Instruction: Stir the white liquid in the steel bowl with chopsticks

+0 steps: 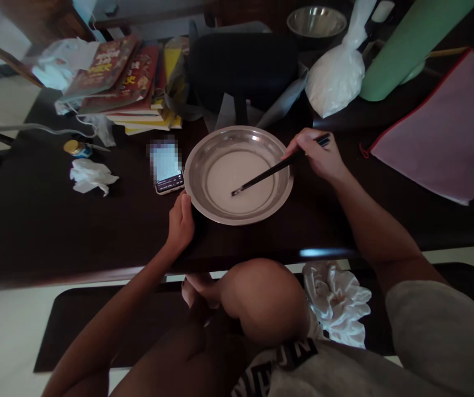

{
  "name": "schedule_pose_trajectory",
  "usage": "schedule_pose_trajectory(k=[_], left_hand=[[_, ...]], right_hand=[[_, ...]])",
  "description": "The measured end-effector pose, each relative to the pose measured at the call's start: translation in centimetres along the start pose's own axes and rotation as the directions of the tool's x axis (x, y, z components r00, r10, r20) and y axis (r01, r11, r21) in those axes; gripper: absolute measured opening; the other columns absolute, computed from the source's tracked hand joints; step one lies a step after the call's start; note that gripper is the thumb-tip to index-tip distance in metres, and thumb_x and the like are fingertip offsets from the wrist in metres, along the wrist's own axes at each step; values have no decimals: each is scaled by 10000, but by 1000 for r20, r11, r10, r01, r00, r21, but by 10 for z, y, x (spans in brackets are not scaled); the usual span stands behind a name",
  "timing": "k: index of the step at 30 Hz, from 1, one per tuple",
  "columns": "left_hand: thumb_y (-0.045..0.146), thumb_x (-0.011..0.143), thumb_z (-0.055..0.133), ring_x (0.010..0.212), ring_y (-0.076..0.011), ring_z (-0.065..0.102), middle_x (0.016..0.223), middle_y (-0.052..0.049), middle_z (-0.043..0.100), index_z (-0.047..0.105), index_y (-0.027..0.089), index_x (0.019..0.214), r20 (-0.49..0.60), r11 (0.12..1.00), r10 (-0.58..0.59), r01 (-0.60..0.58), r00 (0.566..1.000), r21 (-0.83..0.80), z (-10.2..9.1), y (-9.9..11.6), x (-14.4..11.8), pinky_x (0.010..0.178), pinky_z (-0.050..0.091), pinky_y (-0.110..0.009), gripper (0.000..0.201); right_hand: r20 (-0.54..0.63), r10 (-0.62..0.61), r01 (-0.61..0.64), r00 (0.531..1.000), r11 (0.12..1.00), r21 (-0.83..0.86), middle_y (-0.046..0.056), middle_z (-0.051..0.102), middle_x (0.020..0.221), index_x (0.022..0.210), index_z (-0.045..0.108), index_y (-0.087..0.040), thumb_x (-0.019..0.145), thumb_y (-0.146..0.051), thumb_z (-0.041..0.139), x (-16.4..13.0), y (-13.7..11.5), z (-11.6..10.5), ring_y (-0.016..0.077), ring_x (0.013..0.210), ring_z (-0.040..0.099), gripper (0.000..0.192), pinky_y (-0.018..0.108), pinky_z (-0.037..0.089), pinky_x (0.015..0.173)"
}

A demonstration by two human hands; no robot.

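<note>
A wide metal basin [198,194] stands on the dark table before me, with a pale, cloudy layer [228,173] at its bottom. My left hand [181,223] grips the basin's near-left rim, its thumb along the outside and its other fingers partly hidden. Dark chopsticks [267,175] are closed in my right hand [317,153] over the right rim. They slant down to the left, and their tips, with a bit of whitish stuff on them, meet the pale layer near the middle.
A phone [169,182] lies just left of the basin. Further left are crumpled tissue [91,176] and a small jar [77,148]. Books [124,82] are stacked behind. A tied bag of white powder [336,82], a green cylinder [406,52] and a pinkish cloth [443,127] occupy the right.
</note>
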State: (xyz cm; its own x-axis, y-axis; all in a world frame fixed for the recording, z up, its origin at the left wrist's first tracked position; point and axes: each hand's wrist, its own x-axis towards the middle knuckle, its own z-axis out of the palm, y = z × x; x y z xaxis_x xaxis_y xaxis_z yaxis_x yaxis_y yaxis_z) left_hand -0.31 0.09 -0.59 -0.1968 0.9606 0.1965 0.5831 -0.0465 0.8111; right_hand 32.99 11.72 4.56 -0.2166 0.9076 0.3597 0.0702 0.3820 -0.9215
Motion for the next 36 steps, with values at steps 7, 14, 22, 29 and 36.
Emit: schedule_pose_trajectory(k=[7, 14, 22, 29, 36], left_hand=[[675, 971, 252, 1154, -250, 633, 1173, -142, 695, 649, 145, 1139, 18, 1000, -5, 5, 1000, 2, 0, 3, 0, 1018, 485, -393, 683], [662, 976, 261, 1130, -242, 636, 1154, -122, 702, 650, 162, 1107, 8, 1000, 1, -1, 1000, 8, 0, 2, 0, 1003, 487, -382, 647], [675, 973, 254, 1120, -236, 638, 1145, -119, 704, 650, 155, 1107, 12, 1000, 12, -12, 1000, 3, 0, 2, 0, 994, 489, -380, 667], [664, 976, 268, 1123, -238, 638, 1141, -118, 704, 653, 160, 1114, 6, 1000, 16, -16, 1000, -5, 0, 1, 1, 998, 490, -387, 649], [665, 977, 259, 1128, -236, 637, 1152, -121, 704, 652, 154, 1131, 2, 1000, 20, -20, 1000, 3, 1, 0, 1, 1009, 483, -385, 663]], right_hand=[[-80, -46, 45, 996, 999, -16, 11, 702, 686, 728, 718, -266, 863, -632, 609, 0, -1, -2, 200, 746, 726, 405, 351, 588, 685], [34, -32, 32, 999, 999, -7, 14, 716, 676, 762, 740, -270, 838, -646, 634, -1, 0, 2, 197, 711, 736, 398, 353, 600, 691], [-54, -40, 40, 998, 999, -2, -10, 683, 617, 777, 726, -252, 862, -663, 584, 0, 1, -1, 182, 676, 731, 443, 325, 604, 665], [-50, -46, 45, 998, 999, -19, -2, 686, 670, 765, 714, -243, 854, -629, 623, 1, -1, -2, 176, 716, 727, 407, 308, 587, 670], [14, -11, 11, 1000, 1000, 11, -9, 678, 642, 780, 728, -251, 854, -614, 636, -1, 2, -1, 166, 675, 712, 382, 317, 577, 674]])
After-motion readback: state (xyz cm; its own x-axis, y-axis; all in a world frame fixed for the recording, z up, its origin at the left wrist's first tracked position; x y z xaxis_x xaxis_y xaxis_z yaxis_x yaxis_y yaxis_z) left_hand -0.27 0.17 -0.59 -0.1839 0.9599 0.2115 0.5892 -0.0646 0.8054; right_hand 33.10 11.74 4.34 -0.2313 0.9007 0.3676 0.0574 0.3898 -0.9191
